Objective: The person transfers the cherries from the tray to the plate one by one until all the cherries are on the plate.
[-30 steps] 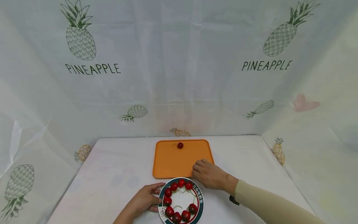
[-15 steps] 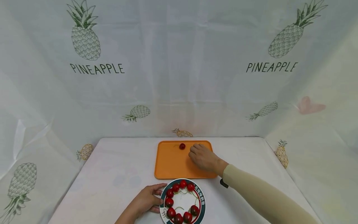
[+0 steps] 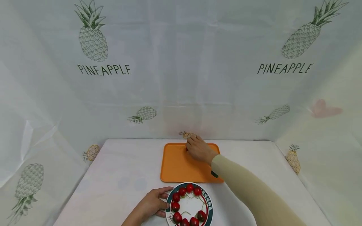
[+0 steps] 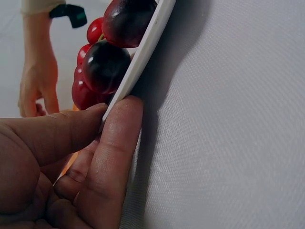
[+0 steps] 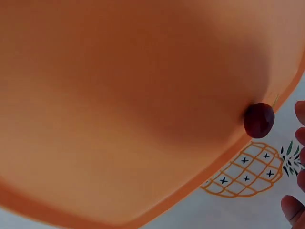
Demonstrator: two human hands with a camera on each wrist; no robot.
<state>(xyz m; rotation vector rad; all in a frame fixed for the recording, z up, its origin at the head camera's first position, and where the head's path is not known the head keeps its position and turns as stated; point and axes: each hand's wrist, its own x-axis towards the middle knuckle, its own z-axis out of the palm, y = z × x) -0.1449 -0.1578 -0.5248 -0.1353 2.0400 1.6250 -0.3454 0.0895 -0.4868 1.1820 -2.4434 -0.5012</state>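
My left hand point(image 3: 152, 202) pinches the rim of a round plate point(image 3: 189, 205), thumb above and fingers beneath, as the left wrist view also shows. A ring of red cherries point(image 3: 175, 206) with thin green stems lies round the white middle of the plate. Over the far part of an orange tray point(image 3: 176, 166) reaches my right hand point(image 3: 199, 149). One dark red cherry point(image 5: 259, 120) sits at the tray's far edge, mostly hidden by that hand in the head view. In the right wrist view, the fingertips point(image 5: 299, 114) are bent loosely beside the cherry, apart from it.
Under everything is a table with a white cloth point(image 3: 127, 169). A hanging sheet point(image 3: 192, 78) printed with pineapples stands behind the table, with more sheeting at both sides. The tray lies just beyond the plate.
My right hand has moved from the tray's near right corner to its far edge, over the lone cherry. The left hand keeps holding the plate, and the head view has shifted slightly.
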